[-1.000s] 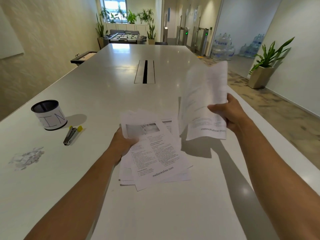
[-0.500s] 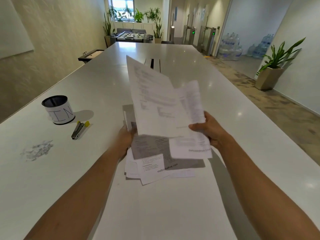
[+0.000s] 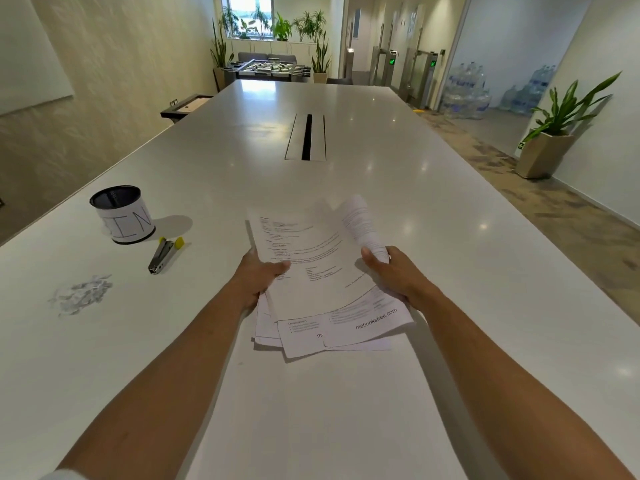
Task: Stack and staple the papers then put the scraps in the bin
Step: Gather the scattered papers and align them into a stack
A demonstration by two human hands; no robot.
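Papers (image 3: pixel 311 268): mid-counter (image 3: pixel 450 209), edges well apart; long axis near-to-far. Left hand (image 3: pixel 258 275) and right hand (image 3: pixel 398 275) fingers grasp the sides. Bin (image 3: pixel 121 214), stapler (image 3: pixel 162 254), scraps (image 3: pixel 83 294): left.

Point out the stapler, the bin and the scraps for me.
stapler (image 3: pixel 162 255), head view, on its metal body.
bin (image 3: pixel 126 221), head view, on its paper label.
scraps (image 3: pixel 85 294), head view, on the pile's middle.

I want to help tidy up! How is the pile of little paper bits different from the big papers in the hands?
The scraps are tiny grey-white shreds in a loose heap; the papers are whole printed sheets. The scraps lie untouched left of the stapler; the papers are held by the left hand and right hand. Both rest on the white table.
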